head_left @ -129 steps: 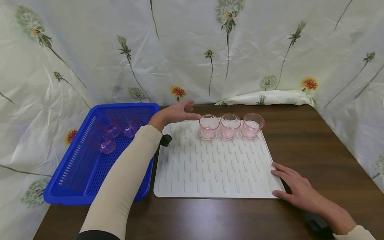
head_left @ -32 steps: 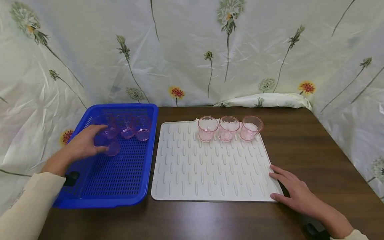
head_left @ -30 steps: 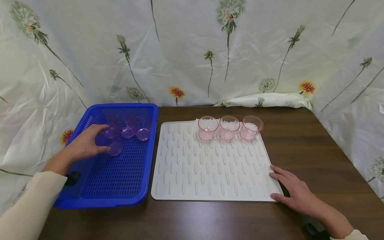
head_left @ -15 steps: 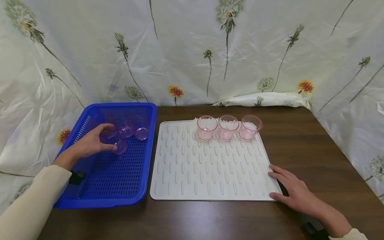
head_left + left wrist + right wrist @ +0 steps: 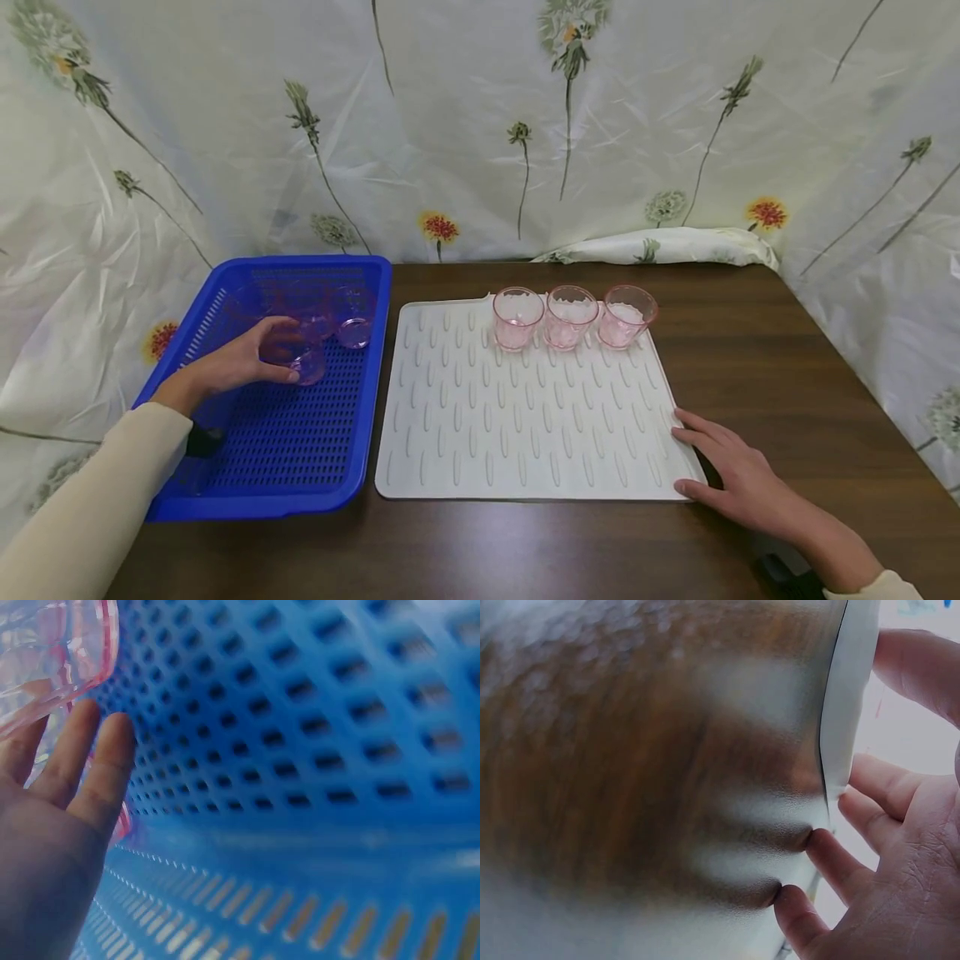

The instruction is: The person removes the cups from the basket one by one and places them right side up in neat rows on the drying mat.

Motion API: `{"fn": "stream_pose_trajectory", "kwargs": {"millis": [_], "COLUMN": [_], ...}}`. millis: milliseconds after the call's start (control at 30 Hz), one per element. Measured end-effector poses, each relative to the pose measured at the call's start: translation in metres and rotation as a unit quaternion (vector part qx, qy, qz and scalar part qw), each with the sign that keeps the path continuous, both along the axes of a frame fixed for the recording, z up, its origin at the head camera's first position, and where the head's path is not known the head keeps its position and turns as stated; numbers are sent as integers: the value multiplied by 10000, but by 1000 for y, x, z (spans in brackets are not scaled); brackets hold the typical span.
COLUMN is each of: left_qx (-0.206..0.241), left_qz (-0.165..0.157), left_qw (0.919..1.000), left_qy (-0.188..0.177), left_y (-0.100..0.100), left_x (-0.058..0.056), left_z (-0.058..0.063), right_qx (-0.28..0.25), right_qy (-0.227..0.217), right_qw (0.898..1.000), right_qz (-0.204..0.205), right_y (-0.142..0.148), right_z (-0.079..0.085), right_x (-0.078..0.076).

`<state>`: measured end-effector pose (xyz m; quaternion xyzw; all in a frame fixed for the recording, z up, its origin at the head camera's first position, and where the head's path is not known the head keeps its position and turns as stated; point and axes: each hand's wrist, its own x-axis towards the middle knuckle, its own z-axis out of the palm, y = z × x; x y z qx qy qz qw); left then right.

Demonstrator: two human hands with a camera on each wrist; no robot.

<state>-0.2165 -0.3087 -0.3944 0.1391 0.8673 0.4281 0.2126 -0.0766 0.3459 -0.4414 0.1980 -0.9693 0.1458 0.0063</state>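
Inside the blue basket (image 5: 258,505), at the left, my left hand (image 5: 238,360) grips a clear pink glass (image 5: 312,367) between thumb and fingers. The left wrist view shows that glass (image 5: 90,645) from the side, fingers reaching behind it; the thumb is hidden there. Several more pink glasses, such as the glass (image 5: 353,321) near the back corner, lie close beside it, partly covered by the hand. My right hand (image 5: 742,475) rests with spread fingers at the right edge of a white ridged mat (image 5: 540,417), its fingertips touching the table in the right wrist view.
Three pink glasses stand upright in a row along the mat's back edge: a left glass (image 5: 517,321), a middle glass (image 5: 572,319) and a right glass (image 5: 627,318). Brown wooden table (image 5: 780,358) surrounds the mat. A flowered curtain (image 5: 465,125) hangs behind.
My left hand came back from the row of glasses into the basket and took hold of a glass. Over the last second, hand and glass shift slightly right. The right hand stays put.
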Motion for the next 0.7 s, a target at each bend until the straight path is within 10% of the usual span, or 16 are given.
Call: {"fn": "stream_pose_trajectory", "kwargs": {"millis": [700], "left_qx": [427], "left_qz": [-41], "left_qw": [9984], "left_qy": [-378], "left_y": [5], "left_x": [-5], "left_z": [-6], "right_qx": [3], "right_qy": [-168], "right_qw": [9998], "right_qz": [-92], "right_y": [1], "right_z": [-1], "right_x": [-2]}}
